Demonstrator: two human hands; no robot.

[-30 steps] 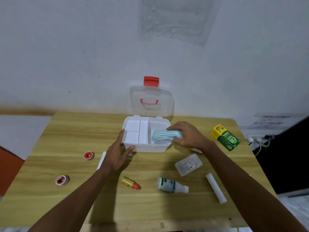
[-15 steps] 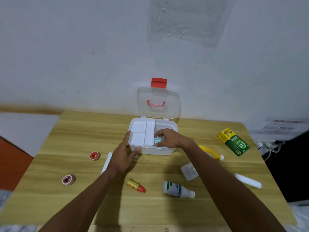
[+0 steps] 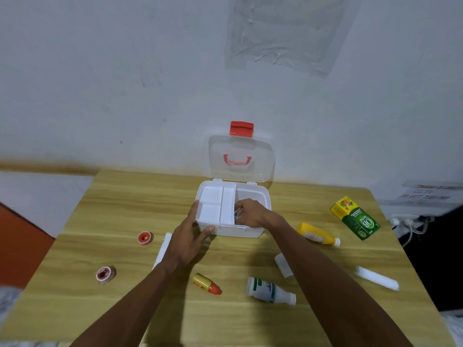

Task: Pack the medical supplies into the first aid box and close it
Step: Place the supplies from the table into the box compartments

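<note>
The white first aid box (image 3: pixel 253 231) stands open at the table's far middle, its clear lid (image 3: pixel 240 159) with a red latch upright against the wall. A white divider tray (image 3: pixel 216 204) fills the box's left part. My left hand (image 3: pixel 191 236) grips the box's front left corner. My right hand (image 3: pixel 250 212) reaches into the right compartment, fingers closed on a striped teal pack (image 3: pixel 236 217) that is almost wholly hidden. Loose on the table lie a yellow bottle (image 3: pixel 317 234), a white bottle (image 3: pixel 269 291), a small yellow dropper (image 3: pixel 206 283) and a white roll (image 3: pixel 377 278).
Two red tape rolls (image 3: pixel 144 238) (image 3: pixel 105 274) lie at the left. A green and yellow carton (image 3: pixel 355 217) sits at the far right, a small clear case (image 3: pixel 283 264) beside my right forearm, a flat white pack (image 3: pixel 161 251) under my left wrist. The wall is right behind the box.
My right hand carried the teal pack from above the box's front rim down into the right compartment. The white roll shifted to the right. My left hand stayed on the box.
</note>
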